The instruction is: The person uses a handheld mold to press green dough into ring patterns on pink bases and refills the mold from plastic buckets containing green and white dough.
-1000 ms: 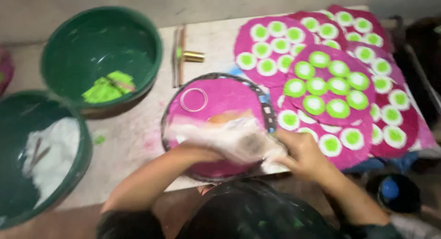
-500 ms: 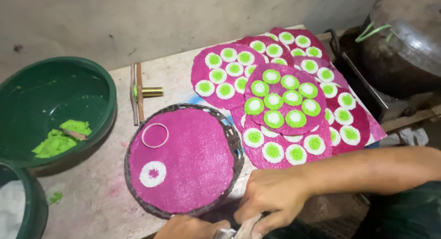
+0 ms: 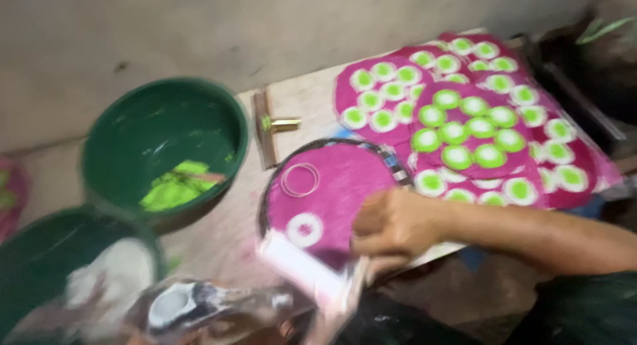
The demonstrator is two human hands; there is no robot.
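A round magenta disc in a dark-rimmed frame (image 3: 335,192) lies at the centre of the frame on a pale worktop (image 3: 225,232). The right hand (image 3: 391,225) comes in from the lower right and rests on the disc's lower right edge, fingers curled together over the rim; whether it grips the rim or only presses on it is lost in blur. On the disc, left of that hand, sit a thin ring outline (image 3: 300,180) and a white ring with a pink centre (image 3: 304,229). The left hand cannot be made out; at the bottom left a blurred white nozzle-like object (image 3: 174,304) shows, held by something unclear. Finished magenta discs dotted with green-and-white circles (image 3: 464,119) fill the upper right. A green bowl with lime-green paste (image 3: 166,152) sits upper left, and another green bowl with white paste (image 3: 73,278) lower left.
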